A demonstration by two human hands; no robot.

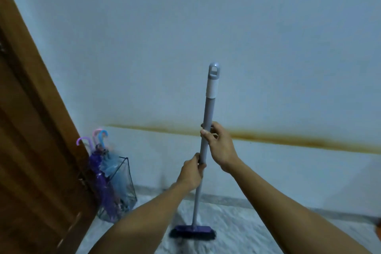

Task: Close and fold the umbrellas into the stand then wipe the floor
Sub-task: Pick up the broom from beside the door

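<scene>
1. Door (31,150): brown wood, at the far left, well left of both hands.
2. Stand (121,189): a dark wire frame on the floor against the door, down and left of the left hand. It holds three closed umbrellas (103,173), one purple, one blue and a third with a pink hooked handle; all handles point up. The umbrella part of the task looks complete.
3. Left hand (191,173): fingers curled round the mop (203,150) pole, the lower of the two grips.
4. Right hand (216,142): fingers and thumb wrapped round the same pole, just above the left hand.
5. Mop: grey pole, white collar and hanging loop at the top, standing almost upright; its dark purple head rests on the pale floor (257,231) below the hands.
6. Handling, as judged: the pole looks stiff, light and smooth, so it may slip; two spaced grips mid-pole suit pushing. The head looks soft.
7. Wall (268,47): pale, with a brown stain band running right beyond the right hand.
</scene>
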